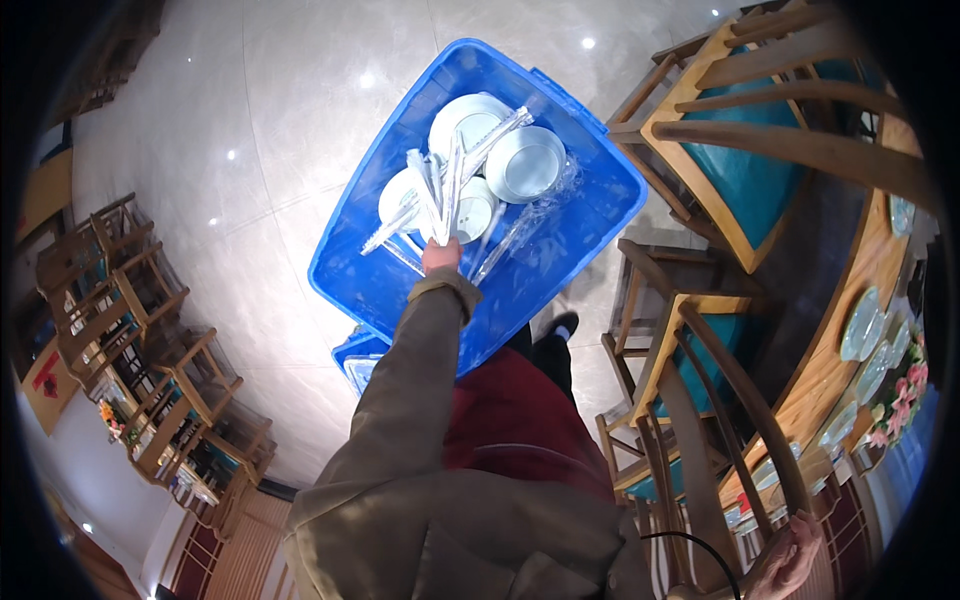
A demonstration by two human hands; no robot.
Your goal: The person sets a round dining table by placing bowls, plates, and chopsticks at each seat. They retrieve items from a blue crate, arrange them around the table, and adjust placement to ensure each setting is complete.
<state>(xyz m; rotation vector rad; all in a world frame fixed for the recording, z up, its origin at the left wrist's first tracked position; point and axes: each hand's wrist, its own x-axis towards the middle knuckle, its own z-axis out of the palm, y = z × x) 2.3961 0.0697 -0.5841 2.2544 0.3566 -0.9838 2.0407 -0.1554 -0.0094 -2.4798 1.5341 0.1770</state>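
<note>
My left hand (441, 256) reaches into a blue plastic bin (382, 300) and is closed around several long, narrow pieces in clear plastic wrapping (452, 187). Beyond the fingers, the wrapped pieces fan out over white dishes. A round white plate (469, 120) lies at the far side, and a pale bowl (525, 165) is to its right. A smaller white dish (474, 214) sits just ahead of the hand. Crumpled clear film (517, 232) lies on the bin floor. At the lower right, my right hand (791, 555) is beside a wooden chair's back, fingers curled; whether it grips the chair is unclear.
Wooden chairs with teal seats (742, 150) stand close on the right, around a wooden table (825, 330) bearing glass plates (862, 322) and pink flowers (900, 397). Another blue container (349, 349) is partly under the bin. More wooden chairs (157, 300) stand at the left.
</note>
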